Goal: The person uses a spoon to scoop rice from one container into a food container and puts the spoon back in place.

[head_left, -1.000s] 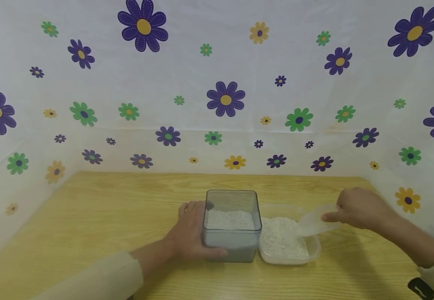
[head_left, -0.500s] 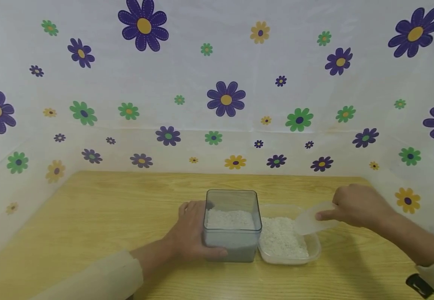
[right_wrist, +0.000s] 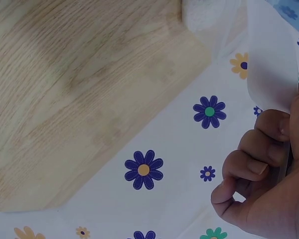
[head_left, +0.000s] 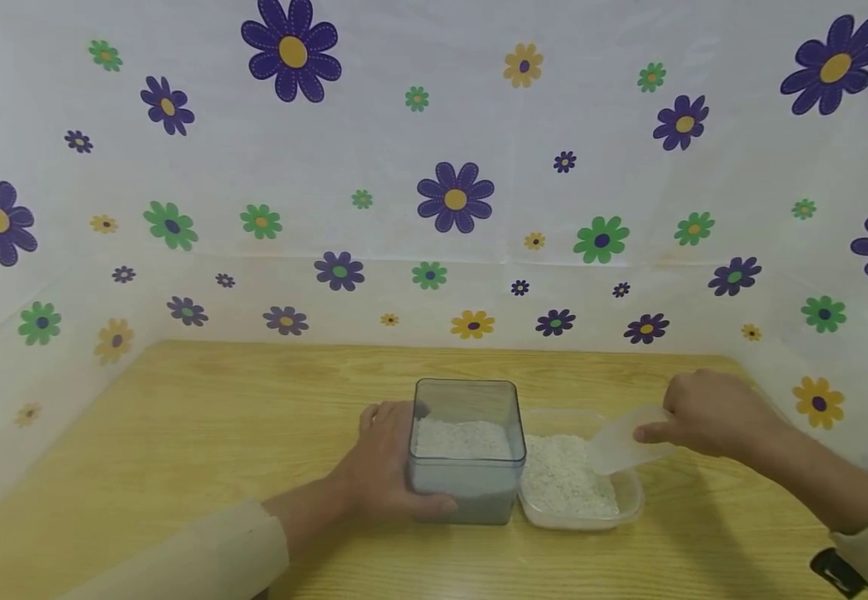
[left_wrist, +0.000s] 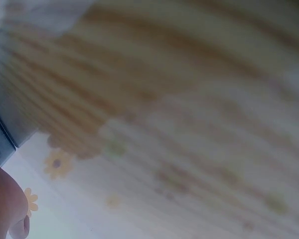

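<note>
My left hand [head_left: 377,462] grips the near-left side of a square, see-through grey container [head_left: 467,492], thumb across its front. White grains like rice [head_left: 464,439] lie inside it. Touching or close to its right side is a low clear plastic tub [head_left: 634,504], also holding white grains [head_left: 564,479]. My right hand [head_left: 719,417] pinches the handle end of a translucent white scoop [head_left: 624,442], tilted down with its tip at the grains in the tub. The right wrist view shows curled fingers around the scoop [right_wrist: 274,59]. Only part of my left hand [left_wrist: 7,204] shows in the left wrist view.
The wood-grain table [head_left: 253,417] extends to both sides and behind the containers. A white sheet printed with flowers [head_left: 373,150] stands along its back and sides. Something dark sits at the right sleeve [head_left: 839,573].
My right hand has shifted slightly left and up with the scoop, its tip staying over the tub. The left hand and grey container hold still; the view has drifted a little.
</note>
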The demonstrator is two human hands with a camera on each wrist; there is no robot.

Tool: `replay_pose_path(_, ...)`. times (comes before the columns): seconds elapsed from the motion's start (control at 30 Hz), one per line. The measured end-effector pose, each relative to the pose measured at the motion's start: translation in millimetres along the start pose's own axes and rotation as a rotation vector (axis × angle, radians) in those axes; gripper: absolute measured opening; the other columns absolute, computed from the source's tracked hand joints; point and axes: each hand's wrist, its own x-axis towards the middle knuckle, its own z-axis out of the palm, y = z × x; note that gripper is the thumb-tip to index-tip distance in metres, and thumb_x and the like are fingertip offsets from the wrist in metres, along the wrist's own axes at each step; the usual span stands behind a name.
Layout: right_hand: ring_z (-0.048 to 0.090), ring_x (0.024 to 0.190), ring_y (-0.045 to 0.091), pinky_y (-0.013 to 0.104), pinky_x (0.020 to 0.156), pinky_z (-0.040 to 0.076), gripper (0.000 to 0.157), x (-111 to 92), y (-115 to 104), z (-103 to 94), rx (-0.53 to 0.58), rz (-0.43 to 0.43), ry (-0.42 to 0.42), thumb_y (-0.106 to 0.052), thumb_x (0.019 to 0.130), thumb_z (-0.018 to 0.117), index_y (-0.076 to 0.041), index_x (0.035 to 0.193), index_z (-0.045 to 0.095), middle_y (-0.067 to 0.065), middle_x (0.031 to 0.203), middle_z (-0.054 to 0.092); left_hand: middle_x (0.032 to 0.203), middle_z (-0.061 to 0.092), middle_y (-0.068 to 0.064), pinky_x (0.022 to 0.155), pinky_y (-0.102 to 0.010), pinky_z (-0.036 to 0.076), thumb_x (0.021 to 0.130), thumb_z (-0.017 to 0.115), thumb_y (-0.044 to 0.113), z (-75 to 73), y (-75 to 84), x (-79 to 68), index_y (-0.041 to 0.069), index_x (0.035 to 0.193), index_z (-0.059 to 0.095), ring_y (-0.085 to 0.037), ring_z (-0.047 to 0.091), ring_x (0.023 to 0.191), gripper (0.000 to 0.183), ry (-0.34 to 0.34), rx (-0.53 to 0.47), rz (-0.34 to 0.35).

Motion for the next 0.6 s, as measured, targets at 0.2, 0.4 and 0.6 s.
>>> replay_pose_path(0.2,0.028,0.053,0.009,0.026,0.051,0.025,0.059,-0.1,-0.6,3.1,-0.012,-0.014,0.005,-0.057,0.080,0.074,-0.019,0.051,0.040,-0.008,0.055,0.032,0.125,0.053,-0.005,0.105,-0.054,0.024,0.063,0.074,0.074,-0.2,1.2,0.7,0.009,0.136,0.039,-0.022,0.045,0.118,0.104,0.006,0.007,0.012)
replay_pose_path(0.4,0.030,0.053,0.009,0.026,0.051,0.026,0.056,1.0,-1.6,4.5,0.006,-0.035,0.002,-0.052,0.087,0.070,-0.019,0.050,0.042,-0.008,0.055,0.035,0.125,0.053,-0.004,0.105,-0.053,0.024,0.063,0.073,0.075,-0.4,0.7,0.2,0.009,0.137,0.039,-0.021,0.044,0.118,0.105,0.001,0.013,0.007)
replay_pose_path(0.6,0.026,0.052,0.008,0.026,0.051,0.025,0.059,0.9,-3.2,5.5,0.036,-0.031,-0.001,-0.053,0.089,0.066,-0.020,0.049,0.039,-0.009,0.053,0.032,0.125,0.053,-0.003,0.106,-0.054,0.023,0.064,0.072,0.077,-1.5,1.3,-0.5,0.010,0.137,0.039,-0.021,0.044,0.118,0.105,-0.007,0.004,0.000)
